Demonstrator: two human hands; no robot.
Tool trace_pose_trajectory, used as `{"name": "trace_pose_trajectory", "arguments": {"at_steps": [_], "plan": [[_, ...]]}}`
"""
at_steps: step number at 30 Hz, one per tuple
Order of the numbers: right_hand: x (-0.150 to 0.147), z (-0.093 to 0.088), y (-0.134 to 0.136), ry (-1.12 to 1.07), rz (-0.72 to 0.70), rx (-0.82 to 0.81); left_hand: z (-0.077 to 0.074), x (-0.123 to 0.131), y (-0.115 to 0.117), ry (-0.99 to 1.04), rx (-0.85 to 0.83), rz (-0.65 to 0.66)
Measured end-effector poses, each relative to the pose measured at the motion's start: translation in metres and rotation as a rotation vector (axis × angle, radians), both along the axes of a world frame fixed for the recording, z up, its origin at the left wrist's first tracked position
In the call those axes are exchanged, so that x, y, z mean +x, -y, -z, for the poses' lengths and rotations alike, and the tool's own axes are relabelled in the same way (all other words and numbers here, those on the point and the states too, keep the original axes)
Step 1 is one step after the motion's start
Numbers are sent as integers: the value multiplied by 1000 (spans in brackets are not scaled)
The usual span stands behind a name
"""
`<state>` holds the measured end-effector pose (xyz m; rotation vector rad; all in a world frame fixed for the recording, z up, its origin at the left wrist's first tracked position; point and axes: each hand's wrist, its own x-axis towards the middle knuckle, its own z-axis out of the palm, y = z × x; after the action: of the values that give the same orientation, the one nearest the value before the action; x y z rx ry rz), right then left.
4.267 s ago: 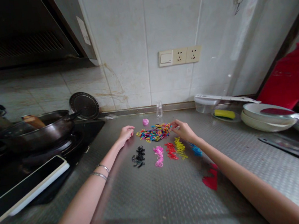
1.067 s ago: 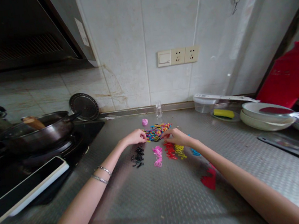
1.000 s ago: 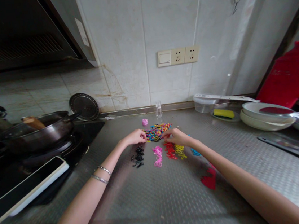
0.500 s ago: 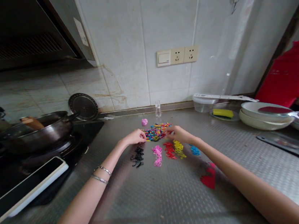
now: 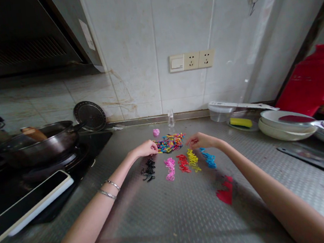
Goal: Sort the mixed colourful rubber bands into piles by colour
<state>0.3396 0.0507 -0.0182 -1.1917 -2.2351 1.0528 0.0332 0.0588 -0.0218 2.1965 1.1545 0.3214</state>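
Note:
A mixed pile of small coloured rubber bands point(image 5: 170, 143) lies mid-counter. At its left edge, my left hand point(image 5: 148, 148) is closed in a pinch; whatever is between the fingertips is too small to make out. Just right of the pile, above the yellow and blue bands, hovers my right hand point(image 5: 201, 140), its fingers drawn together and slightly blurred. Nearer me, single-colour heaps form a row: black bands point(image 5: 148, 170), pink bands point(image 5: 170, 169), red bands point(image 5: 183, 163), yellow bands point(image 5: 193, 160) and blue bands point(image 5: 208, 158).
Behind the pile are a pink ball-like item point(image 5: 156, 132) and a small clear bottle point(image 5: 170, 119). A torn red piece point(image 5: 225, 191) lies nearer me. Left are a phone-like device point(image 5: 27, 203) and a pan point(image 5: 43, 142); right, a yellow sponge point(image 5: 240, 122), bowls point(image 5: 284, 132) and a knife point(image 5: 317, 161).
My right hand has moved right, off the edge of the mixed pile, uncovering more of the blue bands. My left hand has stayed at the pile's left edge.

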Motion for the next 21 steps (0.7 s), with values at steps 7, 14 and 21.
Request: {"name": "trace_pose_trajectory", "arguments": {"at_steps": [7,14,21], "plan": [[6,-6,-3,-37,130,89,-18,17,13,97,13,10],[13,2,-9,-68,173,166,-29,77,25,105,123,141],[17,0,-8,-26,187,230,-10,120,28,30,225,207]]}}
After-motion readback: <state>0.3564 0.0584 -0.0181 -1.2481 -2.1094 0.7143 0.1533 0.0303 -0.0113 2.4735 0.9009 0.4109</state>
